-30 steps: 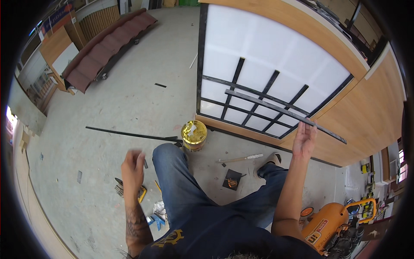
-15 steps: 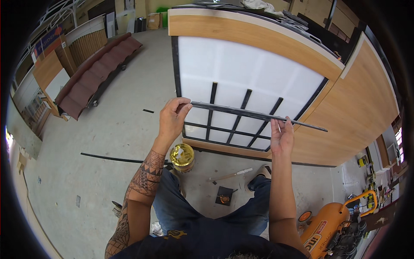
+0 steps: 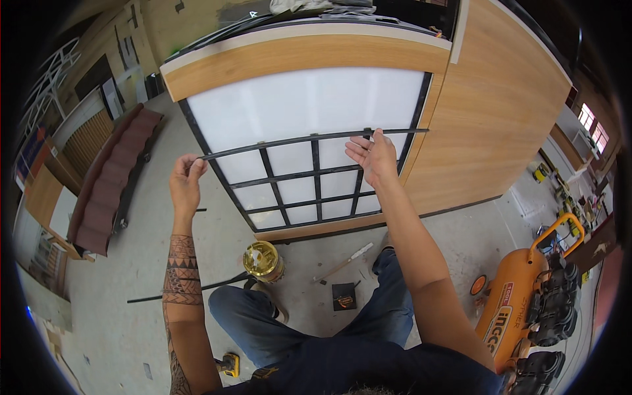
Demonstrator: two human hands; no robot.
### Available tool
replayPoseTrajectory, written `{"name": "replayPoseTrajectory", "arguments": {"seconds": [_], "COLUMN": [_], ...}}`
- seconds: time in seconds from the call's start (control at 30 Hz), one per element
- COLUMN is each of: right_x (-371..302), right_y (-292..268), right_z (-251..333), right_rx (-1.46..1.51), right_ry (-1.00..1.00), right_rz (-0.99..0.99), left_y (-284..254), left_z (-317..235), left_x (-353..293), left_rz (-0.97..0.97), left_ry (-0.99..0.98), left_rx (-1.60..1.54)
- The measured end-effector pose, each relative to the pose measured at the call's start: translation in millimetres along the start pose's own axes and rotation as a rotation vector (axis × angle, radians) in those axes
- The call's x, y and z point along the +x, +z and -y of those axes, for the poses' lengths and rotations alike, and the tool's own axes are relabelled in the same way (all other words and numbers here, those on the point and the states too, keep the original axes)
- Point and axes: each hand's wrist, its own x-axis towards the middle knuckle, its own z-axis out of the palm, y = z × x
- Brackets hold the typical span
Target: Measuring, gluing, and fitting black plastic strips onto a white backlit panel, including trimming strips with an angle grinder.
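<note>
A long, thin black strip [image 3: 283, 141] stretches across a white panel [image 3: 263, 105] set in a wood-faced counter. My left hand [image 3: 185, 184] pinches the strip's left end just beyond the panel's left edge. Toward the other end, my right hand [image 3: 376, 158] has its fingers spread, with one digit touching the strip. The strip crosses near the tops of the upright black bars [image 3: 316, 155] of a grid on the panel. Whether it touches the panel along its length, I cannot tell.
Between my feet and the counter [image 3: 500, 112] stand a gold-topped round tub [image 3: 263, 262] and a small black square [image 3: 343, 297]. Another black strip [image 3: 210, 286] lies on the floor. An orange compressor [image 3: 517, 296] stands at right; a wavy maroon panel [image 3: 112, 181] is at left.
The strip has moved left and tilted the other way, its left end now lower than its right. Both hands have shifted left in view; the right fingers have spread.
</note>
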Motion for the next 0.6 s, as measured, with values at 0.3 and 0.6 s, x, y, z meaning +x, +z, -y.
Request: {"name": "replayPoseTrajectory", "arguments": {"seconds": [0.3, 0.6], "right_x": [74, 106], "right_y": [-54, -62], "right_z": [24, 23], "right_rx": [0.091, -0.087], "right_ry": [-0.087, -0.026], "right_rz": [-0.186, -0.221], "left_y": [0, 17], "left_z": [-13, 10], "left_x": [22, 26], "left_rz": [0.038, -0.098], "left_ry": [-0.146, -0.386], "left_rx": [-0.059, -0.292]}}
